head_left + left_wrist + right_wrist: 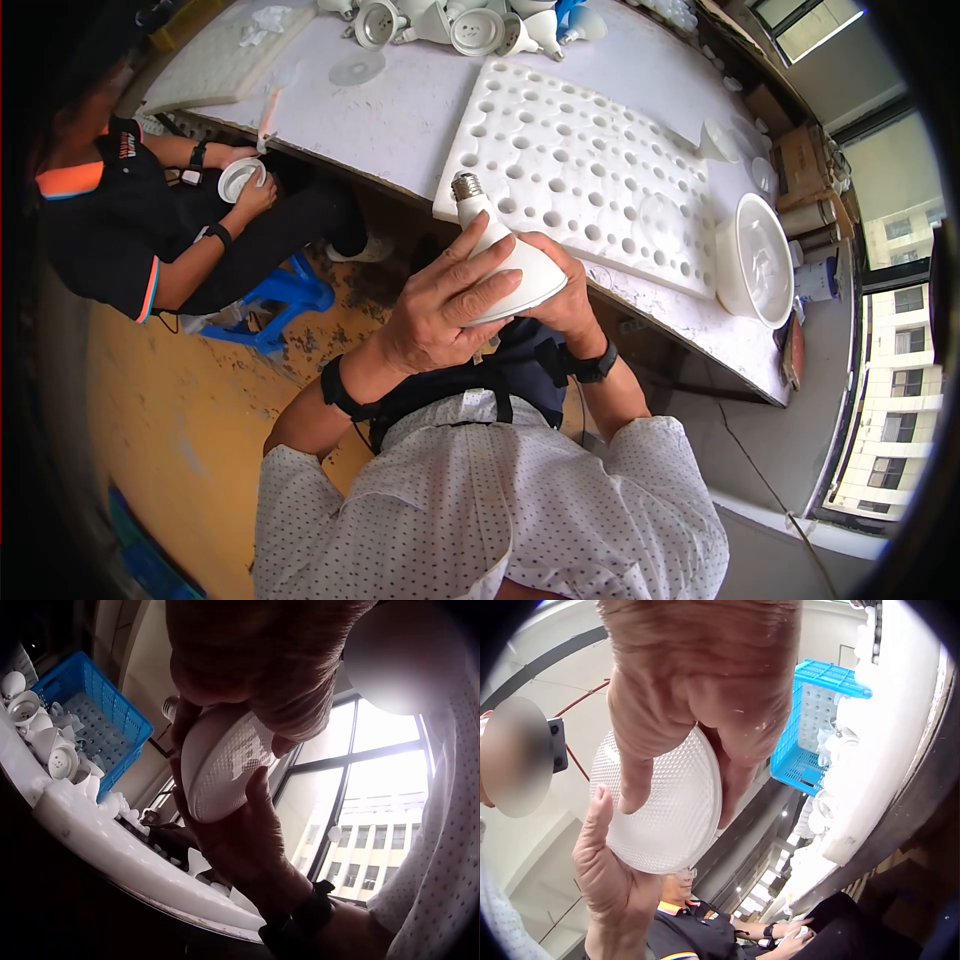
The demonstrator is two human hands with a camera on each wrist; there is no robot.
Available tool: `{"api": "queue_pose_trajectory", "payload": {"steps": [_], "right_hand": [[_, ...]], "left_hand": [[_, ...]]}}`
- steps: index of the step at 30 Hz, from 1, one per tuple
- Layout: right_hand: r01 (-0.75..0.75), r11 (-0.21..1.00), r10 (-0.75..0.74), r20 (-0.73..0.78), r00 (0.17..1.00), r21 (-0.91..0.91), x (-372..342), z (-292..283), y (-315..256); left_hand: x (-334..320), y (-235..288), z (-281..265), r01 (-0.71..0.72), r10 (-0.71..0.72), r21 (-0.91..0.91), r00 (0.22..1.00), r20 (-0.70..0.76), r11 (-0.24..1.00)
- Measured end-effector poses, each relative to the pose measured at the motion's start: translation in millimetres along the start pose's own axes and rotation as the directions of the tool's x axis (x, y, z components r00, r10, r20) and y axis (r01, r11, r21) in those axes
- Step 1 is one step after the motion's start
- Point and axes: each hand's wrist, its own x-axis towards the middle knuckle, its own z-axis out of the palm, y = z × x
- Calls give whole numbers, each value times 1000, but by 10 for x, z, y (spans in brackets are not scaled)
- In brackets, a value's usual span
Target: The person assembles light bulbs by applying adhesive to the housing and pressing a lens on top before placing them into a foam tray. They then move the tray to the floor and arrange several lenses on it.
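A white lamp bulb (522, 272) with a metal screw base is held between both hands in front of the body, its base pointing up and away. The left hand (432, 312) has its fingers curled over the bulb's side. From the other side, the right hand (566, 290) grips the wide rim. The textured round face of the bulb (667, 806) shows in the right wrist view, with a thumb of each hand on or beside it. In the left wrist view the bulb (217, 766) is partly covered by the fingers.
A white foam tray (590, 175) with rows of holes lies on the table (420, 115), beside a white basin (752, 262). Lamp housings (477, 32) crowd the far edge. A blue crate (112, 720) stands behind them. At left, a seated person (110, 215) holds a white part.
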Motion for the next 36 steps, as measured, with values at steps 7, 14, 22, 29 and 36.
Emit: {"api": "queue_pose_trajectory", "payload": {"steps": [7, 14, 22, 29, 36], "right_hand": [[11, 997, -11, 6, 1000, 71, -19, 80, -100], [-85, 996, 86, -44, 995, 30, 16, 176, -118], [-117, 993, 117, -39, 992, 3, 23, 147, -193], [-217, 972, 214, 44, 976, 93, -26, 78, -192], [-275, 961, 275, 42, 961, 1, -115, -98, -385]], "left_hand": [[-6, -1, -20, -3, 1, -60, 999, -44, 998], [-64, -178, -83, 106, -107, -117, 994, -6, 987], [-58, -149, -169, 372, -353, -107, 922, 159, 922], [-23, -123, -167, 512, -446, -178, 840, 310, 840], [50, -88, 27, 484, -418, -332, 873, 252, 810]]}}
